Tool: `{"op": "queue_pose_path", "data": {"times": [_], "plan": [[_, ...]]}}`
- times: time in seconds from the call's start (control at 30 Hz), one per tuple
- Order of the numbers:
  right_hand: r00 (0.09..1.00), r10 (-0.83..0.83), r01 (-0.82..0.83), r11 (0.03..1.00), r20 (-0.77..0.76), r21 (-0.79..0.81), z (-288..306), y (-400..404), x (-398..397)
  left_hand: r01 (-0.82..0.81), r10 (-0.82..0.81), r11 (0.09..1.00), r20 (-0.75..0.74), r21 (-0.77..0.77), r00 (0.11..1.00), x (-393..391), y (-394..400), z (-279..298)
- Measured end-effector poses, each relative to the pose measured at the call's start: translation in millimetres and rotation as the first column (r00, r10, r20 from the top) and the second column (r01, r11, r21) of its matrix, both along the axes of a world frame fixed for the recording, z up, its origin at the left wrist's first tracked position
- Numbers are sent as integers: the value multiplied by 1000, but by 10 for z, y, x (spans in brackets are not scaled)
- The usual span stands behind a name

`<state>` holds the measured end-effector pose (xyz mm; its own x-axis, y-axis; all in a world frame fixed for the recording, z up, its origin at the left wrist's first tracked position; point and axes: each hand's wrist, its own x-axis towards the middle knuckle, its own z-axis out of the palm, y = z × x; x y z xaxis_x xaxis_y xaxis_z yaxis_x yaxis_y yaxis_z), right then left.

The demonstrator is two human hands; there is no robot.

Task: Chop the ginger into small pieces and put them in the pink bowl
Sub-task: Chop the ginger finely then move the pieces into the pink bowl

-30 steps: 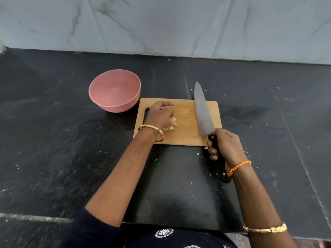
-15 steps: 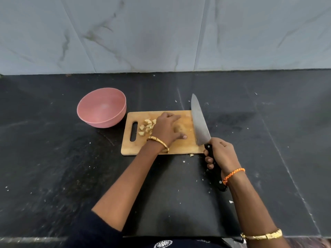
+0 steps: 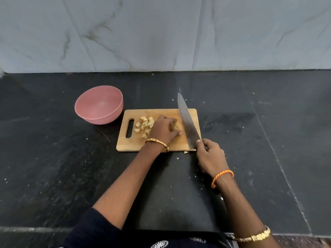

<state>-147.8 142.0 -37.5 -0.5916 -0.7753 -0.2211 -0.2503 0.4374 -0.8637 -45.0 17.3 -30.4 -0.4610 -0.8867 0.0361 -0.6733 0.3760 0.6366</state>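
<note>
The uncut lump of ginger point(image 3: 177, 126) lay on the wooden cutting board point(image 3: 162, 144), a little right of the board's middle, and the move to come turned on how it sat against the knife point(image 3: 188, 122): the blade stood just to the right of the lump, its long axis running from the handle at the near right corner of the board away to a tip that reached past the far edge, so that the steel had only to shift leftward and press down to take the next slice. The left hand point(image 3: 163, 130) was the nearer to the ginger; it came in from the near left, its fingers curled over the top of the lump and its thumb stretched along the near side, pinning it to the board. The right hand point(image 3: 209, 156) was closed round the knife's handle at the near edge of the board, one fingertip set against the heel of the blade. The chopped pieces point(image 3: 144, 125) lay heaped to the left of the left hand, between it and the board's handle slot. The pink bowl point(image 3: 99, 104) stood on the dark counter point(image 3: 53, 158) just off the board's far left corner, with no ginger to be seen in it, so by my reckoning the chopping was partly done and the transfer not begun.
</note>
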Motion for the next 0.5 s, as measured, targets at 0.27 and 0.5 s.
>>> {"op": "queue_pose_path", "data": {"times": [0.27, 0.5], "plan": [[997, 61, -58, 997, -45, 52, 93, -145, 3, 10, -10, 1000, 9, -20, 1000, 24, -43, 33], [991, 113, -104, 987, -67, 122, 152, -325, -2, -12, 12, 1000, -13, -16, 1000, 22, -40, 9]]}}
